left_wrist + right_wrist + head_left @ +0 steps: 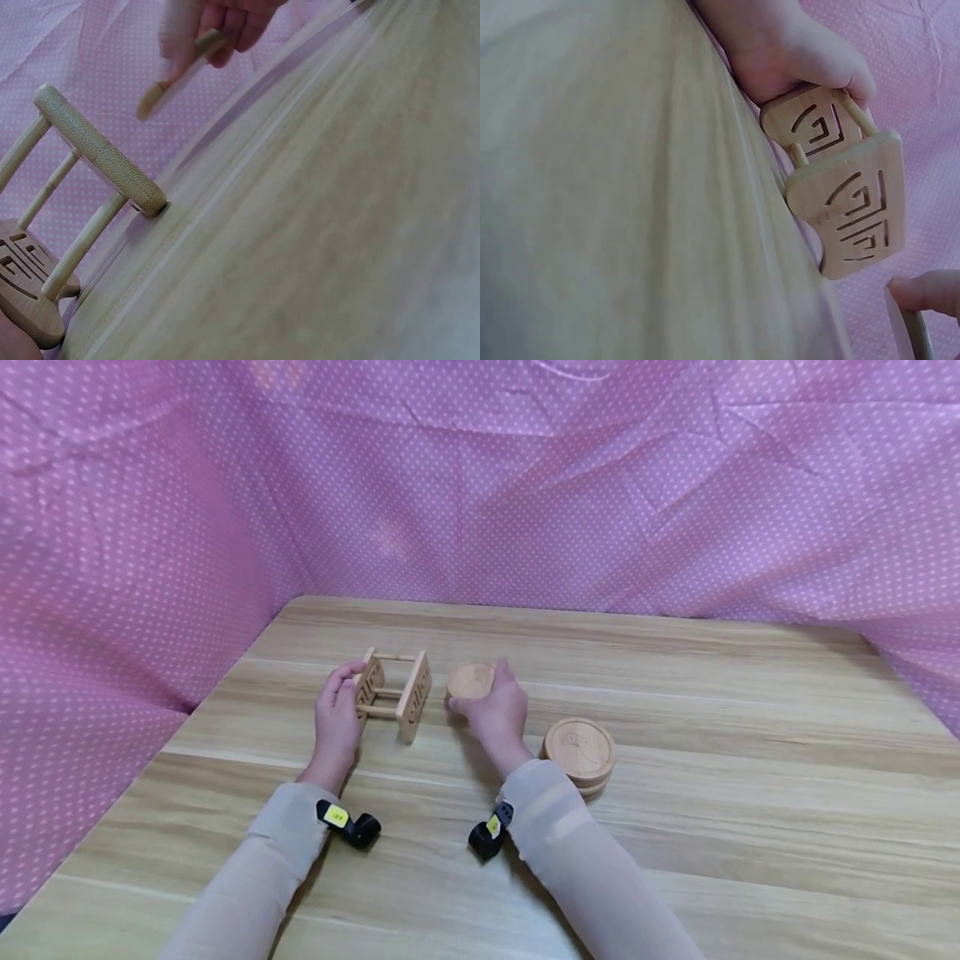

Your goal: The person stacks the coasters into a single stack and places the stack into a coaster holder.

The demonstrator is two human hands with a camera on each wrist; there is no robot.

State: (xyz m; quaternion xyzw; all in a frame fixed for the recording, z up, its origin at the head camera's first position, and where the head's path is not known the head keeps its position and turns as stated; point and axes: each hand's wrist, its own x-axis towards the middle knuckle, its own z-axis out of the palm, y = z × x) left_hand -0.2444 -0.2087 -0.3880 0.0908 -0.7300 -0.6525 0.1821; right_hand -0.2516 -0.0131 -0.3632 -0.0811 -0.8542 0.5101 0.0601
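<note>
My left hand (pixel 337 718) holds the outer left panel of a small wooden coaster rack (pixel 414 697). Two carved side panels joined by thin round rods make up this rack, and its fretwork faces the right wrist view. Just to the right, my right hand (pixel 497 714) pinches a round wooden coaster (pixel 471 680) at its edge, thumb on the near side. In the left wrist view that coaster (pixel 150 101) is tilted and raised above the tabletop, apart from the rack. A stack of round coasters (pixel 580 750) sits by the right wrist, its top one engraved with a leaf-like pattern.
Everything is on a light wood-grain table (pixel 750 760). Pink polka-dot cloth (pixel 480 485) hangs behind the table and along its sides. Each sleeve cuff carries a small black wrist camera (pixel 365 832).
</note>
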